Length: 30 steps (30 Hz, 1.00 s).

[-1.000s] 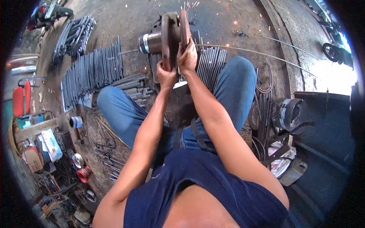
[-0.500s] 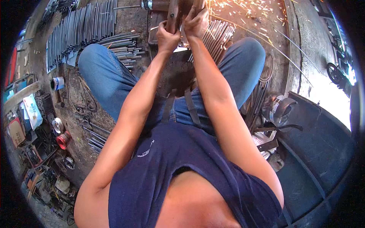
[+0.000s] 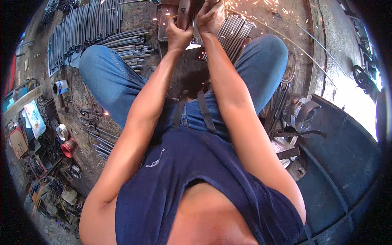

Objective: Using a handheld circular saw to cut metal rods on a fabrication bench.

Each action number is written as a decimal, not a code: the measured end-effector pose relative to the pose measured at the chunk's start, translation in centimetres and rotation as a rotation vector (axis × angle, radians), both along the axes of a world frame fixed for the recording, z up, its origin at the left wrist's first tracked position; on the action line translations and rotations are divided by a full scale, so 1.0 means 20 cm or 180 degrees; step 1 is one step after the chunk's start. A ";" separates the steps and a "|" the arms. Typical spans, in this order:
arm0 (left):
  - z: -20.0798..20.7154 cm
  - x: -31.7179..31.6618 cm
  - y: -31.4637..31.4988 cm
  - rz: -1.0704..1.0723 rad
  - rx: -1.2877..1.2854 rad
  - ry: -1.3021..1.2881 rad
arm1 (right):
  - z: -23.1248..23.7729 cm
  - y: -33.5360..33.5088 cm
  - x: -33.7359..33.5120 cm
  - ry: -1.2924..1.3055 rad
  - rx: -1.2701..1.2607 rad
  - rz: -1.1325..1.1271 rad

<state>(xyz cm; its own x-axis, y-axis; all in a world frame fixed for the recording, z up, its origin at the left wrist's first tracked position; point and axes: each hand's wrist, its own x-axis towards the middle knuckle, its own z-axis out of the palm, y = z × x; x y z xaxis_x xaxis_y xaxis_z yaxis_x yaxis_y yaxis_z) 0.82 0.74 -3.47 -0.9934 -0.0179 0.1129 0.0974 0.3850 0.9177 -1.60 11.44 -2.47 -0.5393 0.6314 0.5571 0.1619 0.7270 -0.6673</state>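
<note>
At the top edge, my left hand (image 3: 179,36) is closed round a worn brown bar (image 3: 184,13) with a small dark hole in it. Close beside it on the right, my right hand (image 3: 210,19) is closed too, fingers wrapped round a part that runs out of view; a dark brown piece shows between the hands. Sparks (image 3: 265,8) fly off to the right beyond the right hand. What throws them is cut off by the picture's upper edge. Just right of my right wrist lies a bundle of short metal rods (image 3: 233,34).
Many cut rods (image 3: 85,30) lie in a row at the far left, with more rods (image 3: 130,47) by my left knee. A long thin rod (image 3: 286,44) crosses the floor at right. Tools and clutter (image 3: 45,163) fill the left side; a dark metal panel (image 3: 335,175) stands right.
Both hands and the bar sit slightly higher in the picture, as the view has shifted a little. Fewer sparks show at the top right. Both hands keep their grip.
</note>
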 end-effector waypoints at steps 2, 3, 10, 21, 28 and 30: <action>0.00 0.00 0.00 0.0004 0.0044 -0.0027 | 0.00 0.00 0.00 0.0194 0.0162 0.0003; 0.00 0.01 0.00 0.0011 -0.0026 0.0036 | -0.01 0.00 0.01 0.0170 0.0154 0.0002; -0.02 0.01 0.01 0.0058 0.0052 0.0069 | -0.01 0.00 0.02 0.0036 0.0051 0.0022; -0.06 0.01 0.00 -0.0047 -0.0181 -0.0181 | 0.00 0.00 0.02 -0.0026 -0.0018 0.0044; -0.06 0.01 0.01 0.0029 0.0055 0.0085 | 0.00 -0.01 0.02 -0.0065 -0.0110 0.0041; -0.06 0.02 0.00 0.0047 0.0125 0.0054 | 0.00 -0.01 0.02 -0.0072 -0.0105 0.0047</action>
